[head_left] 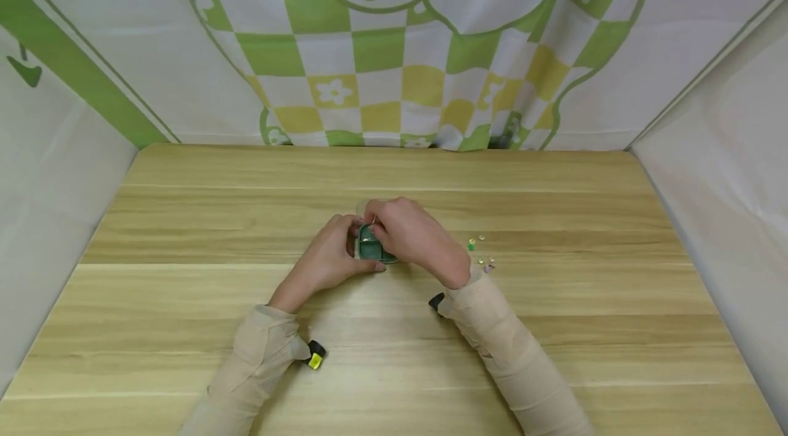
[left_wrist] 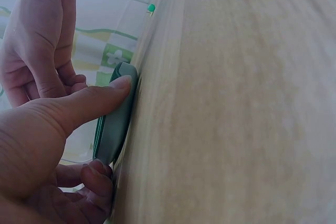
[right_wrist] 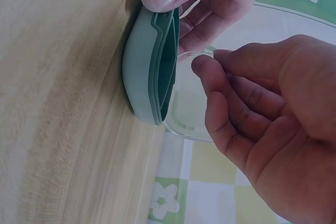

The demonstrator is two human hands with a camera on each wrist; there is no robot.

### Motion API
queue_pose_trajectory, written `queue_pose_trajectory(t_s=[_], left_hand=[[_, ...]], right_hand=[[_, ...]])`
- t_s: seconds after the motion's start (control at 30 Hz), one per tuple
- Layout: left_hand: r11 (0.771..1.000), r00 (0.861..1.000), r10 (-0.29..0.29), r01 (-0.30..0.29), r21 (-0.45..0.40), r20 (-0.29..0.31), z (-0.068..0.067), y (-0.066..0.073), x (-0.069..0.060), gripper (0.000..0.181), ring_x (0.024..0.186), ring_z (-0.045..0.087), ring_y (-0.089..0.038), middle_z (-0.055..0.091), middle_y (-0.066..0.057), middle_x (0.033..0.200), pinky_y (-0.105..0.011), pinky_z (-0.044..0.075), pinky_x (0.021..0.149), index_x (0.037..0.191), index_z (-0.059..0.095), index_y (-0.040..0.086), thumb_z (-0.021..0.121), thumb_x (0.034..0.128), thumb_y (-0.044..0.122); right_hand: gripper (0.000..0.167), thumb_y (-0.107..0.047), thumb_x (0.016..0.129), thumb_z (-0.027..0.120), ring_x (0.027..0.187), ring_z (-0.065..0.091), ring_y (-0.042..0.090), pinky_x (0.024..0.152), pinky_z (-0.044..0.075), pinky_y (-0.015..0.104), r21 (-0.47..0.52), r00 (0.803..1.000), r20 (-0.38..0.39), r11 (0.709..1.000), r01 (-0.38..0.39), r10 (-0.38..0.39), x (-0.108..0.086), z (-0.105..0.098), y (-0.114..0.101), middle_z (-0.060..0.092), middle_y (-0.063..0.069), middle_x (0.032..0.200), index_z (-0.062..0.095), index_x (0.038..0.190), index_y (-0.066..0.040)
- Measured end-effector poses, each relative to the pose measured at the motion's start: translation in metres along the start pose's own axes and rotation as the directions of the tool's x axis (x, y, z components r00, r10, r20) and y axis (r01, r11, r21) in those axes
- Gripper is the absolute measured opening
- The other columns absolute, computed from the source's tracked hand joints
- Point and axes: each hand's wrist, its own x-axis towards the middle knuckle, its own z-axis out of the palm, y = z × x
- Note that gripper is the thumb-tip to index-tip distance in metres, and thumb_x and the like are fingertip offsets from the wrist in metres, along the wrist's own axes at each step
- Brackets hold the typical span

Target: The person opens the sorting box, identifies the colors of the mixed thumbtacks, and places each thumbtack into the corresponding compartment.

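Head view: smooth green box [right_wrist: 137, 72], divided inside, sits on wood-grain table [head_left: 185, 217], left hand [head_left: 332, 254] clamped round its sides; right hand [head_left: 411, 231] above, thumb and fingertip together, whether on anything, can't tell.

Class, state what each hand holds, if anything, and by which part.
Left hand: the green compartment box, by its outer wall. Right hand: cannot be told.

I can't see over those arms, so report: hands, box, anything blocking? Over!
Left hand gripping green compartment box, clear lid up. Right hand over it, pinching, load unclear. Nothing seen blocking; tiny beads off to the right.
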Motion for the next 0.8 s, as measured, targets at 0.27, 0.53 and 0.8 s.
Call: queue_pose_trajectory(t_s=[0.27,0.53,0.8], left_hand=[[1.0,1.0,0.002,-0.002,-0.004,0.002,0.001,0.002,0.001,0.071,0.094,0.055,-0.022,0.059,-0.01,0.113,-0.032,0.046,0.076,0.131,0.059,0.007,0.094,0.0782,0.039],[1.0,1.0,0.007,-0.007,-0.002,-0.006,0.001,0.001,0.001,0.079,0.099,0.057,-0.023,0.059,-0.013,0.122,-0.032,0.048,0.081,0.137,0.056,0.002,0.094,0.0777,0.039],[1.0,1.0,-0.002,0.002,0.002,-0.013,0.0,0.0,0.001,0.08,0.102,0.058,-0.024,0.061,-0.014,0.122,-0.037,0.049,0.087,0.135,0.057,0.002,0.095,0.076,0.04]], right_hand=[[0.011,-0.008,0.105,0.061,0.073,0.059,0.012,0.069,0.05,0.027,0.005,1.0,0.001,1.0,-0.011,0.011,-0.004,-0.003,0.001,0.072,0.003,0.087,0.071,0.101,-0.008],[0.01,-0.013,0.104,0.065,0.078,0.065,0.012,0.074,0.056,0.03,0.041,0.999,0.009,0.998,-0.05,0.049,-0.021,-0.019,0.002,0.076,0.003,0.094,0.073,0.105,-0.008],[0.013,-0.013,0.102,0.067,0.078,0.065,0.013,0.075,0.057,0.031,0.06,0.997,-0.006,0.995,-0.079,0.08,-0.037,-0.031,0.01,0.076,0.006,0.096,0.075,0.109,-0.006]])
